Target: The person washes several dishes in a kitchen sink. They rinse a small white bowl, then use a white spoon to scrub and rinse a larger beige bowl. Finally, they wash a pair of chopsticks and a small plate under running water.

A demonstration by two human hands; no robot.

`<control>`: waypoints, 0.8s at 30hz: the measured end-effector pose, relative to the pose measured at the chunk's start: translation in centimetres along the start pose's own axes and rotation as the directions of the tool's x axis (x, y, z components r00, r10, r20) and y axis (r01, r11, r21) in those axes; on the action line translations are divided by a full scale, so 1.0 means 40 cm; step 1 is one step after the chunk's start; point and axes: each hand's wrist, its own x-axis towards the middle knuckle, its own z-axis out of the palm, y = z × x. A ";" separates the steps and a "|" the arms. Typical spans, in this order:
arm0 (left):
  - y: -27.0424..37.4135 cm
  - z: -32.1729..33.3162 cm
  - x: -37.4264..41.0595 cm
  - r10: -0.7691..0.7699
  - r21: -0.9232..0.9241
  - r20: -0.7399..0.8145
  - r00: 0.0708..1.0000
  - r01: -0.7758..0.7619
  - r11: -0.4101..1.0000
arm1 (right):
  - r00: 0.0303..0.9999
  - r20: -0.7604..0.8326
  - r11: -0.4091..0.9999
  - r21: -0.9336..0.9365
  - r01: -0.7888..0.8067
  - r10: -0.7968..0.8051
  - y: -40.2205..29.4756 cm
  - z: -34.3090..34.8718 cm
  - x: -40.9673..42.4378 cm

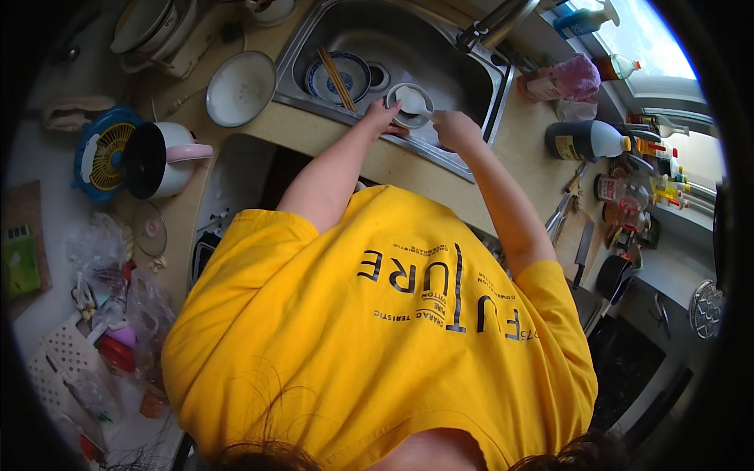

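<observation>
Over the near part of the steel sink (412, 44), my left hand (383, 118) holds a small white bowl (419, 122) by its left rim. My right hand (456, 130) grips the handle of a white spoon (412, 101), whose bowl end lies inside the small bowl. Left of my hands, a blue-and-white plate (321, 79) rests in the basin beside the drain, with wooden chopsticks (337, 79) lying across it. What the small bowl contains cannot be made out.
A large white bowl (240, 88) stands left of the sink under stacked dishes (153, 29). A pot (171, 160) and a blue fan (100, 154) are farther left. Right of the sink are a dark bottle (580, 141), a kitchen knife (584, 244) on a board and the faucet (500, 26).
</observation>
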 end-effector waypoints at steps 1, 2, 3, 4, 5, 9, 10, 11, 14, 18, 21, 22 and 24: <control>0.000 0.002 -0.002 -0.002 -0.013 -0.015 1.000 0.002 1.000 | 1.000 0.017 1.000 -0.006 -0.002 0.002 0.013 0.005 0.005; 0.001 0.004 -0.003 -0.004 -0.007 -0.015 1.000 0.004 1.000 | 0.999 0.034 1.000 -0.012 -0.005 0.005 0.027 0.014 0.010; 0.003 0.005 -0.005 -0.006 -0.004 -0.017 1.000 0.006 1.000 | 0.999 0.052 1.000 -0.021 -0.005 0.006 0.042 0.025 0.016; 0.005 0.007 -0.006 -0.008 0.000 -0.018 1.000 0.008 1.000 | 0.998 0.057 1.000 -0.018 0.005 -0.004 0.053 0.039 0.016; 0.006 0.010 -0.007 -0.015 0.009 -0.013 1.000 0.016 1.000 | 0.998 0.067 1.000 -0.009 0.015 -0.014 0.065 0.050 0.016; 0.006 0.003 -0.012 -0.024 0.024 -0.009 1.000 0.024 0.999 | 0.997 0.040 0.998 0.020 0.059 -0.060 0.006 0.010 -0.042; 0.008 0.003 -0.010 -0.022 0.028 -0.003 1.000 0.023 0.999 | 0.998 0.023 0.998 0.012 0.064 -0.065 -0.011 -0.002 -0.049; 0.006 -0.002 -0.006 -0.016 0.014 0.011 1.000 0.016 1.000 | 0.997 0.007 0.997 0.003 0.071 -0.071 -0.025 -0.011 -0.051; -0.003 -0.004 0.004 -0.002 0.008 0.033 0.999 0.002 1.000 | 0.999 -0.022 0.999 -0.023 0.027 -0.028 -0.034 -0.017 -0.040; 0.001 0.001 -0.001 0.005 0.022 -0.014 1.000 -0.005 1.000 | 0.999 0.020 1.000 -0.013 -0.028 0.029 -0.007 -0.022 -0.022; 0.003 0.005 -0.003 -0.005 0.016 -0.027 1.000 0.006 1.000 | 0.997 0.062 0.999 0.004 -0.053 0.053 0.018 0.001 -0.023; 0.005 0.010 -0.008 -0.012 0.022 -0.026 1.000 0.012 1.000 | 0.998 0.055 1.000 0.006 -0.022 0.021 0.021 0.008 -0.026; 0.008 0.008 -0.014 -0.016 -0.011 -0.011 1.000 0.016 1.000 | 0.999 0.037 0.999 0.011 0.039 -0.040 0.023 0.019 -0.040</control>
